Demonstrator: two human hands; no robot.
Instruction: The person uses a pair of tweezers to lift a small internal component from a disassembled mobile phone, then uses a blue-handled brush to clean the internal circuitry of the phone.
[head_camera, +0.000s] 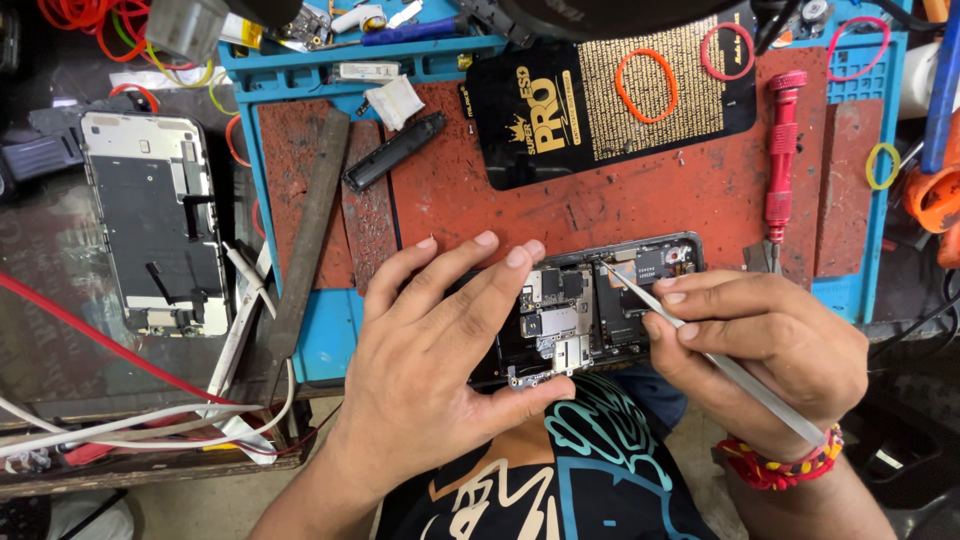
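Observation:
An opened phone (590, 305) lies at the near edge of the red work mat (560, 205), its circuit boards and metal shields exposed. My left hand (440, 350) rests flat over the phone's left part, thumb hooked under its near edge, holding it down. My right hand (765, 350) grips thin metal tweezers (700, 345). Their tip touches the board near the phone's upper middle. A red and yellow thread band sits on my right wrist.
A second opened phone frame (155, 225) lies at the left. A red screwdriver (783, 150) stands on the mat at the right, with a black glossy card (610, 95), rubber bands, a black bar (393, 150) and a metal file (308, 230). Cables trail at bottom left.

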